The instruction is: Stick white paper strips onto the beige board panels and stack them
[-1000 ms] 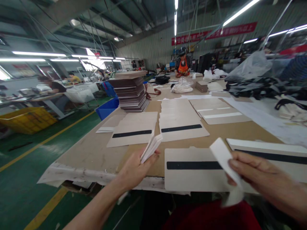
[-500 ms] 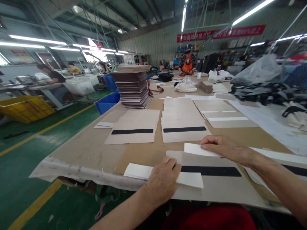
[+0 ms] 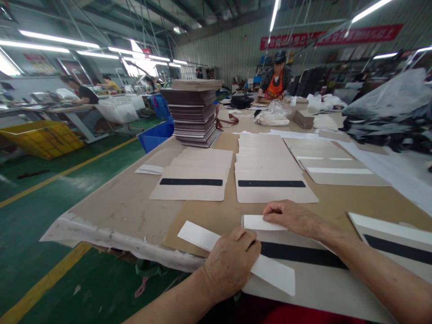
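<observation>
At the table's [image 3: 135, 216] near edge, the left hand [image 3: 232, 257] had its fingers wrapped round white strips [image 3: 275, 274], slanting over a grey board [image 3: 286, 288]. Rightward, the right hand [image 3: 294, 218] pinched a single strip [image 3: 255, 222], apparently aligning it at the board's far-left corner; even pressing seemed called for. Earlier, that piece sat farther right.

The worktable [image 3: 135, 211], tube lights [image 3: 59, 39] and apron-wearing co-worker [image 3: 274, 87] show a factory workshop.

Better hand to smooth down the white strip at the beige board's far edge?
Right hand, probably: its fingers are on that white strip; the left hand holds other strip stock.
</observation>
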Demonstrator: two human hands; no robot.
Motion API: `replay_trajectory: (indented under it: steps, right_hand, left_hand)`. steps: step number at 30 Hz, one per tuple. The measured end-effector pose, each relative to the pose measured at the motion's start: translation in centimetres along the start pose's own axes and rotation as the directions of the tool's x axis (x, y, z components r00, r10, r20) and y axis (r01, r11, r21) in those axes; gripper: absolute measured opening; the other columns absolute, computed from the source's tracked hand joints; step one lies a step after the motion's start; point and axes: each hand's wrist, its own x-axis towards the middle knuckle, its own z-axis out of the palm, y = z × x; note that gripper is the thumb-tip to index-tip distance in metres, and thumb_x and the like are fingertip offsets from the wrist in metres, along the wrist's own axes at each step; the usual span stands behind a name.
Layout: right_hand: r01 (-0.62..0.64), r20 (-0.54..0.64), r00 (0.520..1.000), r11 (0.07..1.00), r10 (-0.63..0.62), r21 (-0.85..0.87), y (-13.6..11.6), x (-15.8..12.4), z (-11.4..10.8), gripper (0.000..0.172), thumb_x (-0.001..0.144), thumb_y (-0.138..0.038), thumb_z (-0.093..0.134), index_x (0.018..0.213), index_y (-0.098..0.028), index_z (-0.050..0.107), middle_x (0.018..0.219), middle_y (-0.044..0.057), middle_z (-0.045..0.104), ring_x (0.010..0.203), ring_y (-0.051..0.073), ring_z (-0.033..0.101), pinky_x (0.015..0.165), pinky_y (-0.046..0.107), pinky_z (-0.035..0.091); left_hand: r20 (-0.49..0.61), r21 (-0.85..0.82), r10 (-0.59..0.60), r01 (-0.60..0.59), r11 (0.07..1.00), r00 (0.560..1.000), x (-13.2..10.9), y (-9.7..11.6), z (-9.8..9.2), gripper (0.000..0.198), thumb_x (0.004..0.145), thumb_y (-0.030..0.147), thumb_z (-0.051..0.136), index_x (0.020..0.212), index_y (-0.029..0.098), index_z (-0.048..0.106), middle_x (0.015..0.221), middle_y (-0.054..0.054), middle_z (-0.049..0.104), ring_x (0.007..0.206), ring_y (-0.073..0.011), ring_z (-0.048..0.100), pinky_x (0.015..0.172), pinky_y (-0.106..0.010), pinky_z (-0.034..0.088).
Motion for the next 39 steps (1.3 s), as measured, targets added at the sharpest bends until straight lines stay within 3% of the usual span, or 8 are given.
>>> replay_trajectory:
  steps: [6, 10, 14, 26, 30, 33, 35, 39]
  right_hand:
    - [-0.008, 0.014, 1.000, 1.000, 0.008, 0.002, 0.4, 0.6, 0.6, 0.019, 0.079, -0.033, 0.058, 0.080, -0.018, 0.070, 0.066, 0.000, 0.063, 0.059, 0.013, 0.049, 0.056, 0.026, 0.035]
    - [-0.015, 0.024, 1.000, 1.000, 0.016, -0.020, 0.5, 0.7, 0.8, 0.019, 0.079, -0.033, 0.058, 0.081, -0.018, 0.069, 0.067, 0.001, 0.063, 0.060, 0.013, 0.049, 0.057, 0.027, 0.035]
    - [-0.018, 0.031, 0.999, 0.999, 0.020, -0.049, 0.4, 0.7, 0.9, 0.021, 0.081, -0.035, 0.055, 0.081, -0.018, 0.068, 0.068, 0.001, 0.062, 0.061, 0.014, 0.048, 0.058, 0.027, 0.035]
    - [-0.039, 0.015, 0.999, 0.998, 0.039, -0.041, 0.3, 1.1, 1.1, 0.018, 0.079, -0.034, 0.057, 0.078, -0.018, 0.066, 0.067, 0.000, 0.062, 0.060, 0.013, 0.050, 0.056, 0.026, 0.034]
    - [-0.046, 0.050, 0.998, 0.999, 0.047, -0.008, 1.8, 0.3, -0.8, 0.022, 0.078, -0.036, 0.060, 0.091, -0.019, 0.066, 0.075, 0.001, 0.066, 0.067, 0.015, 0.055, 0.061, 0.026, 0.040]
    - [-0.090, 0.170, 0.982, 0.996, 0.084, 0.026, 4.3, -2.3, -4.1, 0.032, 0.075, -0.038, 0.064, 0.103, -0.021, 0.063, 0.080, 0.000, 0.065, 0.071, 0.016, 0.057, 0.063, 0.026, 0.041]
    - [-0.131, 0.230, 0.966, 0.990, 0.117, 0.048, 6.2, -4.8, -6.3, 0.029, 0.077, -0.037, 0.061, 0.102, -0.021, 0.063, 0.084, 0.001, 0.066, 0.076, 0.017, 0.058, 0.065, 0.027, 0.042]
    - [-0.240, 0.073, 0.969, 0.970, 0.237, 0.044, 9.4, -9.1, -7.4, 0.023, 0.081, -0.036, 0.055, 0.093, -0.020, 0.065, 0.084, 0.002, 0.065, 0.077, 0.017, 0.058, 0.068, 0.026, 0.043]
  left_hand:
    - [0.027, -0.021, -0.113, 0.113, 0.993, 0.993, -0.1, 0.4, 0.0, 0.026, 0.080, 0.025, 0.058, 0.105, 0.018, 0.054, 0.113, -0.009, 0.053, 0.097, -0.0259, 0.047, 0.082, -0.040, 0.048]
    - [0.013, -0.058, -0.186, 0.186, 0.981, 0.982, -0.2, 0.5, 0.1, 0.048, 0.080, 0.029, 0.057, 0.125, 0.016, 0.045, 0.130, -0.012, 0.047, 0.106, -0.0288, 0.045, 0.087, -0.042, 0.047]
    - [0.032, -0.078, -0.169, 0.171, 0.982, 0.985, -0.3, 0.3, 0.6, 0.069, 0.080, 0.036, 0.057, 0.138, 0.010, 0.033, 0.146, -0.017, 0.035, 0.117, -0.0330, 0.039, 0.096, -0.044, 0.042]
    - [0.103, -0.047, -0.191, 0.196, 0.979, 0.976, 0.0, 0.3, 0.2, 0.068, 0.080, 0.041, 0.056, 0.135, 0.005, 0.040, 0.146, -0.019, 0.035, 0.113, -0.0336, 0.041, 0.093, -0.044, 0.044]
    - [0.110, -0.040, -0.206, 0.211, 0.977, 0.972, 0.0, 0.3, -0.1, 0.066, 0.079, 0.040, 0.055, 0.135, 0.006, 0.041, 0.146, -0.017, 0.037, 0.113, -0.0312, 0.041, 0.096, -0.042, 0.043]
    - [0.110, -0.047, -0.213, 0.219, 0.975, 0.971, 0.1, 0.3, 0.1, 0.068, 0.077, 0.037, 0.055, 0.136, 0.008, 0.039, 0.147, -0.015, 0.036, 0.115, -0.0302, 0.040, 0.098, -0.041, 0.042]
    - [0.104, -0.049, -0.211, 0.217, 0.975, 0.972, 0.0, 0.1, 0.4, 0.068, 0.077, 0.035, 0.054, 0.137, 0.008, 0.038, 0.148, -0.015, 0.035, 0.116, -0.0307, 0.039, 0.099, -0.042, 0.041]
    - [0.086, -0.046, -0.208, 0.212, 0.976, 0.974, 0.0, -0.2, 1.2, 0.068, 0.072, 0.024, 0.052, 0.138, 0.007, 0.039, 0.148, -0.015, 0.035, 0.118, -0.0304, 0.038, 0.101, -0.044, 0.040]
